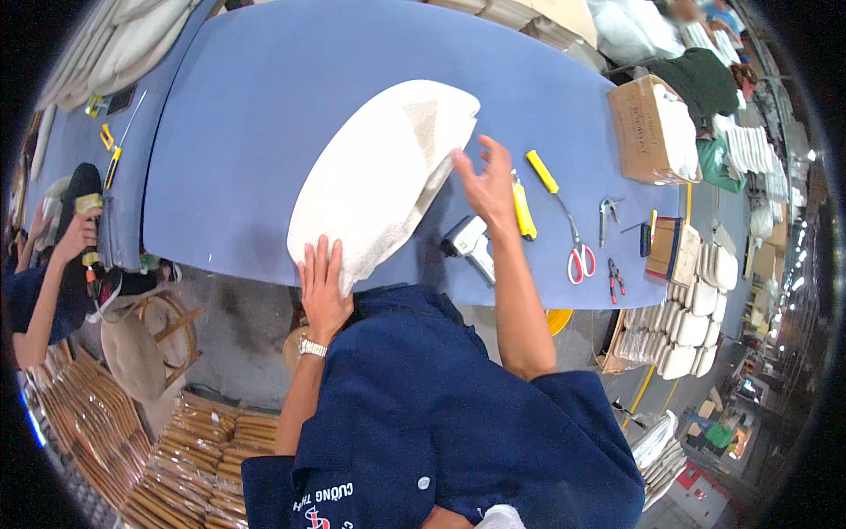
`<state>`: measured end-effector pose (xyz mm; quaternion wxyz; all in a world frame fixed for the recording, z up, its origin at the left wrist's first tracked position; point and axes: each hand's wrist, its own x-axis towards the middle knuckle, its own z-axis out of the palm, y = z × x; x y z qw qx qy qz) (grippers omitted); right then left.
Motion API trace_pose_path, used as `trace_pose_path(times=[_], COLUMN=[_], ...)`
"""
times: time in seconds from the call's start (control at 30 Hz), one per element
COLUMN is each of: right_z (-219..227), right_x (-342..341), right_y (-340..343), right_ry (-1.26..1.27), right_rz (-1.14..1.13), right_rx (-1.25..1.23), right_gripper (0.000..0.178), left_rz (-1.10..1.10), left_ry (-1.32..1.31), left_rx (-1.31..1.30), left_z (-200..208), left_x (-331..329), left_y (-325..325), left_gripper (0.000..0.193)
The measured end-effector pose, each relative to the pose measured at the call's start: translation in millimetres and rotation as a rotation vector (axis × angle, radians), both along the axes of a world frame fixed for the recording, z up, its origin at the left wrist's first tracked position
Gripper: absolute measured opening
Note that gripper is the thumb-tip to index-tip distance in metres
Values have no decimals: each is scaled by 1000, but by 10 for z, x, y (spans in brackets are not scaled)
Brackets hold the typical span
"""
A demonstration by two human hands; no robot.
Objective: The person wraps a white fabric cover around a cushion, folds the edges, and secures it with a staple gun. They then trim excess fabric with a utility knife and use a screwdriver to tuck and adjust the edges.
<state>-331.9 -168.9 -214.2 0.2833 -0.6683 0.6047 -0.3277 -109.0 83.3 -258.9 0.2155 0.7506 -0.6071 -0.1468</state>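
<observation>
A white, curved seat cushion [370, 167] is tilted over the blue work table, with a beige patch and a folded fabric edge along its right side. At its near end, my left hand [324, 286] holds it, fingers laid over the top surface; the thumb is hidden. Beside the cushion's right edge is my right hand [487, 187], its fingers spread and the nearest fingertip at the fabric edge. A grey and white staple gun [476, 245] lies below the right wrist. Close to that forearm lies a yellow utility knife [523, 212].
Red-handled scissors [578, 263], a yellow-handled tool [543, 172] and pliers [616, 280] lie on the table's [238, 203] right part. A cardboard box [648, 128] stands at the far right. At the left, a co-worker's hand [77, 236] grips a dark tool beside a round-seated chair [132, 353].
</observation>
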Motion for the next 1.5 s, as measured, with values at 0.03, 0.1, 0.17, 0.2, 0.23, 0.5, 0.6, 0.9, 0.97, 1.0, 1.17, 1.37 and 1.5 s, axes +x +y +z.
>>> trace_pose_path(times=[0.03,0.1,0.17,0.2,0.23,0.5,0.6,0.9,0.97,1.0,1.17,1.37,1.5], right_z=[-15,37,119,167,211,260,65,145,12,-67,-445,-190,270], right_x=[109,306,370,394,416,521,463,252,173,120,-55,-12,-34], right_y=[-108,-289,-491,-575,-627,-783,-819,-834,-921,-967,-1118,-757,159], right_ry=[77,232,236,239,279,735,773,528,470,440,163,-447,-170], right_rz=[6,26,33,35,50,232,175,77,11,-22,47,200,254], right_rx=[-2,-5,143,217,242,267,195,333,286,262,306,390,215], right_gripper=[81,90,97,101,101,106,99,60,57,55,49,37,34], left_rz=[-5,-5,-6,-7,-5,7,-1,-3,-6,-8,-8,62,31], left_ry=[-1,0,7,8,12,0,-3,-9,-14,-15,-9,186,446], left_rx=[-3,-6,13,25,41,74,63,59,36,47,74,-4,156], left_z=[-19,-14,-24,-27,-37,-77,-75,-66,-63,-56,-6,406,1021], left_x=[-10,-7,-40,-43,-67,-91,-90,-57,-51,-53,-45,304,796], left_y=[0,2,19,22,39,59,38,48,41,38,3,65,642], left_gripper=[93,94,94,94,95,98,98,96,96,96,96,93,87])
